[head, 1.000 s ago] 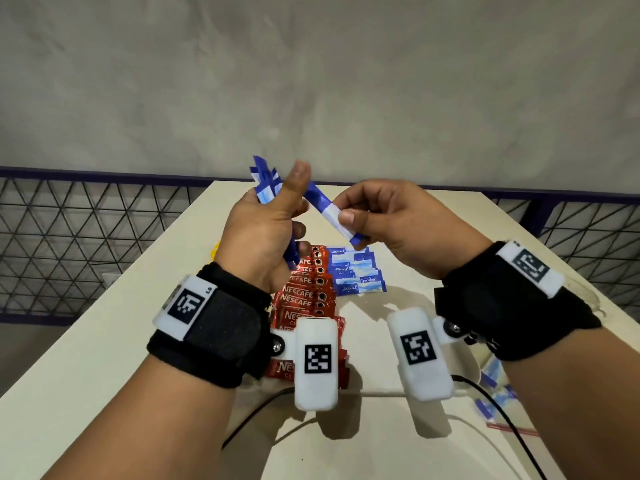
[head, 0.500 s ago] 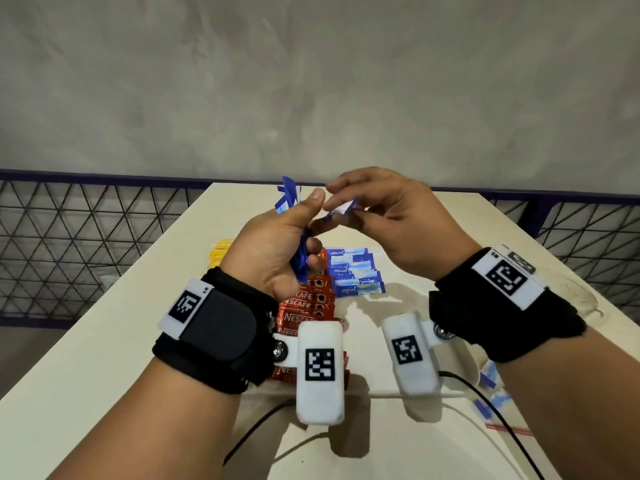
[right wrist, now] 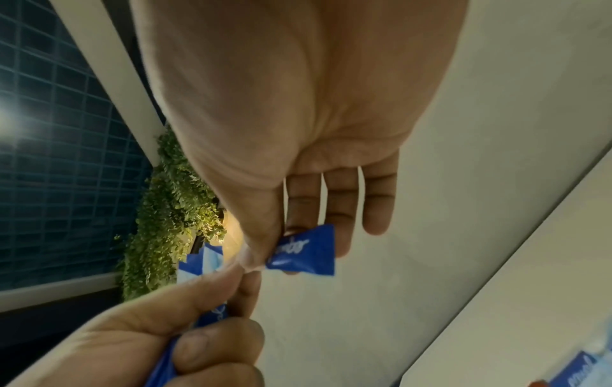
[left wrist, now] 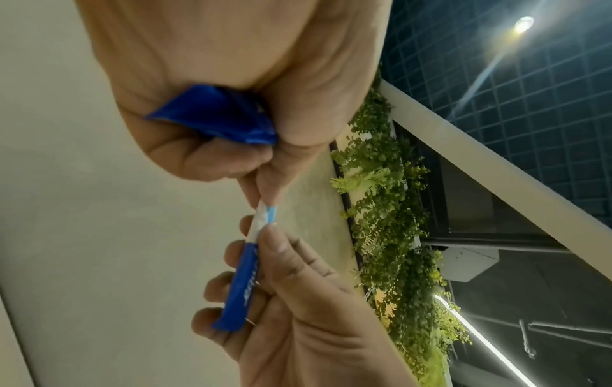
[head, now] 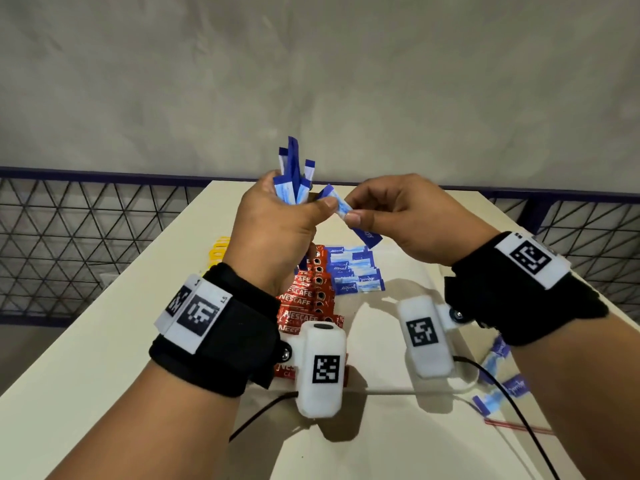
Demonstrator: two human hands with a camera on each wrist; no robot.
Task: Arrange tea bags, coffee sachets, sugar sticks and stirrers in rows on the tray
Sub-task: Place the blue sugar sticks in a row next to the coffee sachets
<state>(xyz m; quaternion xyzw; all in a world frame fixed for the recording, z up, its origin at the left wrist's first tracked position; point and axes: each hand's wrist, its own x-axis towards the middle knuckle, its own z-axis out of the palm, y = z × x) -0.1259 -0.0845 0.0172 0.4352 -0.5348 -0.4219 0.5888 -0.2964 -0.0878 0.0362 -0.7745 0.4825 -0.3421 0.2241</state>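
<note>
My left hand [head: 277, 223] is raised above the table and grips a bunch of blue-and-white sugar sticks [head: 292, 180] that fan upward from the fist. My right hand [head: 391, 216] pinches one sugar stick [head: 360, 227] between thumb and forefinger, its other end still at my left thumb. The left wrist view shows that stick [left wrist: 246, 275] pinched by the right fingers. Below on the clear tray [head: 381, 391] lie a column of red Nescafe coffee sachets [head: 304, 303] and, to its right, a row of blue sugar sticks [head: 349, 270].
Loose sugar sticks [head: 498, 372] and a red-striped stirrer [head: 516, 426] lie at the right on the cream table [head: 86, 358]. Yellow items [head: 217, 251] lie far left of the sachets. A black mesh railing [head: 69, 244] runs behind the table. Black cables trail from the wrist cameras.
Both hands lifted slightly and the bunch now stands more upright. My right hand has drawn one sugar stick sideways out of the bunch.
</note>
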